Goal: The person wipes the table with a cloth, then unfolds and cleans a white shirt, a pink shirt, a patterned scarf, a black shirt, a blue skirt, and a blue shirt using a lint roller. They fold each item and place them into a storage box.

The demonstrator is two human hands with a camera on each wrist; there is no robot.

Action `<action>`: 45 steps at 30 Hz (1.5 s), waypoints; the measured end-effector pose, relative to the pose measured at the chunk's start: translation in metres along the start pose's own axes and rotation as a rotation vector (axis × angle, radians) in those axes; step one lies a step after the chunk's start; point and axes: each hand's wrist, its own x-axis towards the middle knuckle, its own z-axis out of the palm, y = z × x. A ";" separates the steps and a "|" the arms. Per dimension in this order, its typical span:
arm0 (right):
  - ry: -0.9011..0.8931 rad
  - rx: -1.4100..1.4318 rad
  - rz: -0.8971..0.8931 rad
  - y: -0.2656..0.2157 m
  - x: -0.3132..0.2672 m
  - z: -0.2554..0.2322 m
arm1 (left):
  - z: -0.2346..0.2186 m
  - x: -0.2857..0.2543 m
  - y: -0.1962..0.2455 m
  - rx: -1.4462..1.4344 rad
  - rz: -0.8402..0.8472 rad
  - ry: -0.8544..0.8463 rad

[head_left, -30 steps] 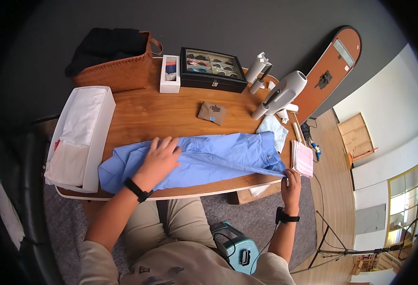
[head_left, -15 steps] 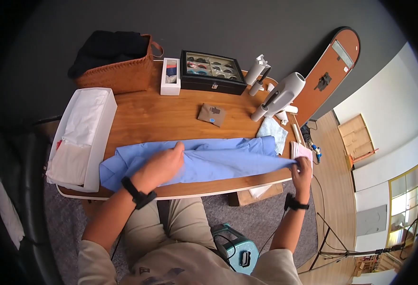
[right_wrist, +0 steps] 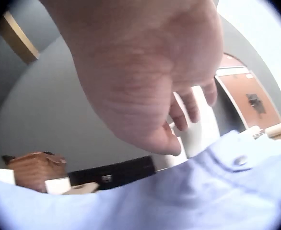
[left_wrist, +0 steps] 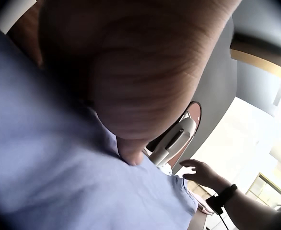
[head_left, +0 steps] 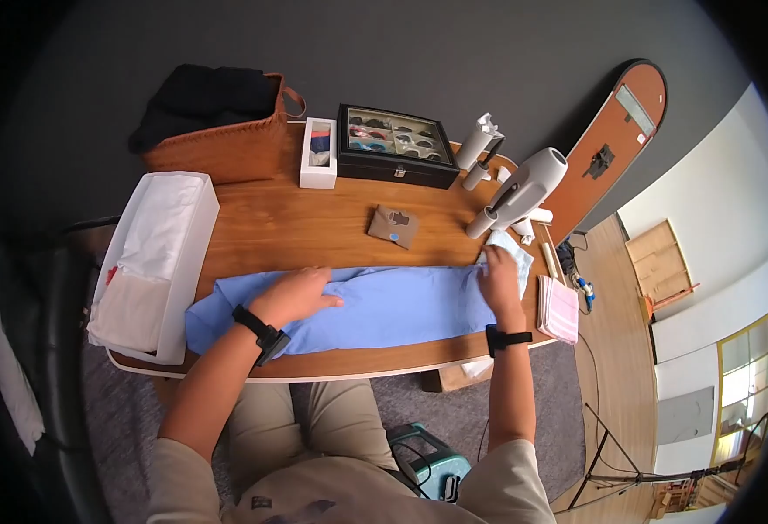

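Note:
A light blue garment (head_left: pixel 392 306) lies folded lengthwise along the table's near side. Its right end has a band with a button, seen in the right wrist view. My left hand (head_left: pixel 295 295) rests on the left half of the cloth, its thumb (left_wrist: pixel 131 152) against the fabric in the left wrist view. Over the buttoned end is my right hand (head_left: pixel 499 284), fingers loosely bent and apart, with nothing between them; the right wrist view shows these fingers (right_wrist: pixel 191 108) just above the cloth.
A white box (head_left: pixel 200 253) of folded clothes stands left, with a woven basket (head_left: pixel 227 157) behind. At the back are a black glasses case (head_left: pixel 392 166) and a small white box (head_left: pixel 318 175). A grey-white appliance (head_left: pixel 528 188), pale blue cloth (head_left: pixel 515 249) and pink cloth (head_left: pixel 558 307) are right.
My right hand let go of the garment's pulled-out edge and moved left over its buttoned end. The upper layer now lies flat across the garment. My left hand stayed on the left part.

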 end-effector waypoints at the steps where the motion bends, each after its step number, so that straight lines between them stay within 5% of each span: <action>1: -0.140 0.186 -0.070 -0.029 0.003 -0.008 | -0.002 0.000 0.006 -0.036 0.031 -0.017; 4: -0.486 0.687 -0.133 -0.110 0.020 -0.037 | -0.004 -0.004 0.026 -0.037 0.279 0.022; 10: -0.626 0.867 -0.557 -0.172 0.040 -0.047 | -0.011 -0.075 0.096 0.435 0.407 0.233; 11: -0.627 0.871 -0.560 -0.175 0.043 -0.052 | -0.009 -0.081 0.096 0.437 0.402 0.232; 13: -1.214 0.621 -0.339 -0.175 0.049 -0.063 | -0.009 -0.090 0.094 0.444 0.380 0.264; 15: -1.144 0.686 -0.392 -0.166 0.043 -0.063 | -0.011 -0.098 0.092 0.448 0.355 0.250; 17: -1.363 0.569 -0.396 -0.170 0.050 -0.085 | -0.012 -0.104 0.091 0.449 0.332 0.236; 21: -1.389 0.600 -0.322 -0.154 0.049 -0.073 | -0.013 -0.094 0.076 0.151 0.276 0.068; 28: -0.954 0.352 -0.105 -0.053 0.056 -0.040 | -0.006 -0.008 -0.004 0.099 0.056 0.102; 30: -0.870 0.252 0.109 -0.029 0.054 -0.035 | -0.007 0.004 -0.011 0.118 0.003 0.030; 36: -0.538 0.012 0.057 0.031 0.025 -0.012 | 0.003 0.009 -0.036 0.114 -0.080 -0.063; 39: -0.467 -0.091 0.018 0.020 0.019 -0.016 | -0.002 0.011 -0.042 0.157 -0.125 -0.121; 41: -0.108 -0.493 -0.072 0.024 0.005 0.013 | -0.010 0.011 -0.041 0.155 -0.197 -0.128; 45: -0.176 -0.019 -0.007 -0.016 -0.029 0.026 | -0.038 -0.007 -0.056 0.106 -0.170 -0.256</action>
